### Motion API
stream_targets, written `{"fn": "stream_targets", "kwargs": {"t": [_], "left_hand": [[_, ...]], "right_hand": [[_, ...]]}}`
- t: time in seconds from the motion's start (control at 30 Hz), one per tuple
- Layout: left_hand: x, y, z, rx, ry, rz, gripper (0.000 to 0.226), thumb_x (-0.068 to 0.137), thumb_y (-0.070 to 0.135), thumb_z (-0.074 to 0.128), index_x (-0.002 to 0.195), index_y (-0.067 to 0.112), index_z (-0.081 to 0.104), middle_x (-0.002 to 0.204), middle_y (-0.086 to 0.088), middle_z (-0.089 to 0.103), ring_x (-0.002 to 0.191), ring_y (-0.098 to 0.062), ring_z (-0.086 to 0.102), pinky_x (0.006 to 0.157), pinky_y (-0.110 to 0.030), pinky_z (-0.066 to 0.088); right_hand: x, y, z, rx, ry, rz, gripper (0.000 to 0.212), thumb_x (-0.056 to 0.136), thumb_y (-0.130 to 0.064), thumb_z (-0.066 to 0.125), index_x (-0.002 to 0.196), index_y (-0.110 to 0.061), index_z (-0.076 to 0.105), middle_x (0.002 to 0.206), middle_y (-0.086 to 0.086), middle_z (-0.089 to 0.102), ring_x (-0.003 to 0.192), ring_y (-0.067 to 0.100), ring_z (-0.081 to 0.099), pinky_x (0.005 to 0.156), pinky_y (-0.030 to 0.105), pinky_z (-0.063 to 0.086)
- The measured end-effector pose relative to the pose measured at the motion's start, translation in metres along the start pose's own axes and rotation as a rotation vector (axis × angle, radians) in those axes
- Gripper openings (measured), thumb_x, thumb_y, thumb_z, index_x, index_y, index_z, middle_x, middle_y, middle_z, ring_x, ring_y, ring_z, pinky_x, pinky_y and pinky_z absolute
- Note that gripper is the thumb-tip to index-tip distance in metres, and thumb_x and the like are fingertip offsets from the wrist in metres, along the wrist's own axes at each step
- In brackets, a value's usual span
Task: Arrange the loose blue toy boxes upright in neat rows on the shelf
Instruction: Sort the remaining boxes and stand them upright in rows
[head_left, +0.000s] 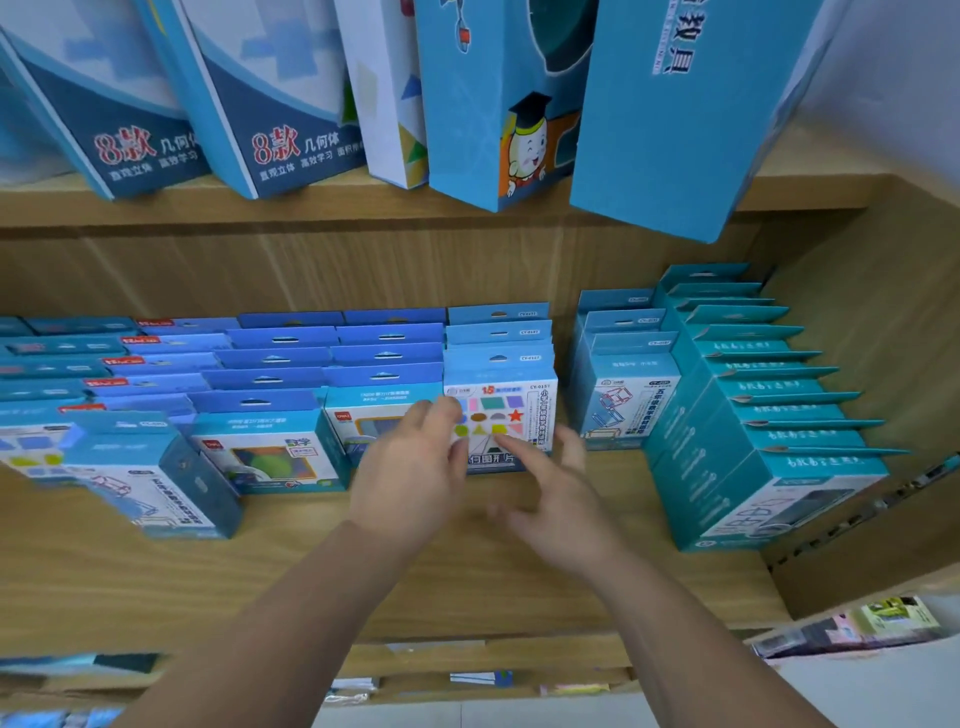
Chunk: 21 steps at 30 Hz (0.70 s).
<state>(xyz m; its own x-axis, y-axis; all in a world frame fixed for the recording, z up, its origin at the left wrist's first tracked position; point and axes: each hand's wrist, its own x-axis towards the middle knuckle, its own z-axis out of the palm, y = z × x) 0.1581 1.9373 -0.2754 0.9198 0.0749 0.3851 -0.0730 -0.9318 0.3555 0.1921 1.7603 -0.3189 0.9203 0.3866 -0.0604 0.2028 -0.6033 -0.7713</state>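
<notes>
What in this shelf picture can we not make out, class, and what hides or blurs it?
Head view:
- The shapes box: lower front hidden by the left hand and right hand.
- Far-left boxes: cut off by the edge, blurred.
- Upper-shelf boxes: tops cut off.
- Small print on the right row: too small.

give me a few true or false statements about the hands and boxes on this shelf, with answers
1. Both hands are at the shapes box. True: the left hand and right hand flank it.
2. The shapes box lies flat. False: it stands upright at the front of its row.
3. The teal row is right of the shapes box. True.
4. The right hand holds a box in a closed grip. False: its fingers are spread and it holds nothing.
5. The top shelf is bare. False: tall blue boxes stand on it.
</notes>
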Motion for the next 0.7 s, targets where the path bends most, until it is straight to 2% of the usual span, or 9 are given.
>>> {"fn": "stream_targets", "kwargs": {"t": [0.07, 0.13, 0.2, 0.3, 0.37, 0.43, 0.5, 0.6, 0.7], "left_hand": [[-0.002, -0.001, 0.007, -0.037, -0.137, 0.059, 0.02, 0.089, 0.013, 0.061, 0.109, 0.012, 0.064, 0.105, -0.009, 0.064, 0.084, -0.035, 0.067, 0.066, -0.042, 0.056], [-0.002, -0.003, 0.012, -0.1, -0.232, 0.065, 0.04, 0.09, 0.007, 0.057, 0.129, 0.014, 0.061, 0.127, -0.007, 0.06, 0.112, -0.029, 0.062, 0.091, -0.039, 0.053], [0.0, -0.005, 0.015, -0.138, -0.235, 0.053, 0.051, 0.091, 0.004, 0.053, 0.141, 0.013, 0.051, 0.141, -0.006, 0.053, 0.128, -0.024, 0.053, 0.105, -0.033, 0.044], [0.005, -0.003, 0.018, -0.129, -0.269, 0.044, 0.056, 0.095, 0.006, 0.049, 0.15, 0.011, 0.04, 0.151, -0.005, 0.044, 0.14, -0.02, 0.042, 0.114, -0.024, 0.029], [0.006, 0.0, 0.018, -0.127, -0.293, 0.04, 0.058, 0.096, 0.008, 0.047, 0.153, 0.014, 0.036, 0.155, -0.004, 0.041, 0.143, -0.02, 0.038, 0.115, -0.025, 0.028], [0.003, 0.0, 0.013, -0.143, -0.299, 0.049, 0.057, 0.096, 0.008, 0.047, 0.152, 0.015, 0.039, 0.153, -0.005, 0.044, 0.141, -0.021, 0.041, 0.114, -0.029, 0.033], [-0.005, -0.005, 0.002, -0.169, -0.243, 0.087, 0.051, 0.093, 0.008, 0.049, 0.143, 0.015, 0.051, 0.14, -0.006, 0.056, 0.128, -0.024, 0.054, 0.104, -0.034, 0.046], [-0.029, -0.028, -0.026, -0.236, -0.07, 0.105, 0.034, 0.091, 0.013, 0.054, 0.123, 0.014, 0.066, 0.115, -0.003, 0.066, 0.104, -0.021, 0.064, 0.086, -0.032, 0.053], [-0.056, -0.064, -0.061, -0.259, 0.171, 0.041, 0.022, 0.092, 0.018, 0.057, 0.111, 0.012, 0.068, 0.103, 0.0, 0.063, 0.09, -0.014, 0.062, 0.079, -0.029, 0.052]], "right_hand": [[0.006, -0.002, 0.002, -0.011, 0.002, 0.019, 0.081, 0.075, -0.033, 0.084, 0.144, -0.048, 0.045, 0.158, -0.008, 0.001, 0.145, 0.011, 0.032, 0.112, 0.016, 0.027], [0.012, -0.004, 0.004, -0.012, 0.011, 0.012, 0.085, 0.071, -0.03, 0.086, 0.144, -0.047, 0.045, 0.157, -0.008, 0.001, 0.144, 0.011, 0.035, 0.111, 0.015, 0.027], [0.017, -0.005, 0.005, -0.01, -0.003, 0.013, 0.089, 0.069, -0.029, 0.087, 0.146, -0.047, 0.044, 0.159, -0.006, -0.002, 0.145, 0.01, 0.034, 0.112, 0.014, 0.025], [0.023, -0.003, 0.003, -0.036, -0.021, 0.015, 0.09, 0.071, -0.029, 0.087, 0.148, -0.045, 0.043, 0.161, 0.0, -0.004, 0.146, 0.01, 0.031, 0.11, 0.01, 0.02], [0.024, -0.003, 0.0, -0.059, -0.029, 0.005, 0.086, 0.074, -0.028, 0.085, 0.147, -0.044, 0.043, 0.16, -0.001, 0.002, 0.145, 0.01, 0.032, 0.108, 0.008, 0.02], [0.021, -0.003, -0.001, -0.078, 0.004, 0.003, 0.079, 0.077, -0.025, 0.082, 0.146, -0.043, 0.046, 0.16, 0.0, 0.008, 0.144, 0.011, 0.033, 0.107, 0.01, 0.021], [0.015, -0.004, 0.003, -0.099, 0.156, 0.001, 0.067, 0.079, -0.023, 0.08, 0.14, -0.037, 0.055, 0.157, 0.005, 0.019, 0.14, 0.014, 0.035, 0.106, 0.012, 0.023], [0.002, -0.012, 0.023, -0.04, 0.441, -0.111, 0.042, 0.079, -0.02, 0.082, 0.119, -0.023, 0.068, 0.126, 0.002, 0.042, 0.11, 0.014, 0.051, 0.097, 0.015, 0.036], [-0.005, -0.043, 0.052, 0.109, 0.417, -0.199, 0.023, 0.083, -0.029, 0.075, 0.104, -0.024, 0.069, 0.108, -0.01, 0.047, 0.091, 0.007, 0.055, 0.079, 0.026, 0.049]]}}
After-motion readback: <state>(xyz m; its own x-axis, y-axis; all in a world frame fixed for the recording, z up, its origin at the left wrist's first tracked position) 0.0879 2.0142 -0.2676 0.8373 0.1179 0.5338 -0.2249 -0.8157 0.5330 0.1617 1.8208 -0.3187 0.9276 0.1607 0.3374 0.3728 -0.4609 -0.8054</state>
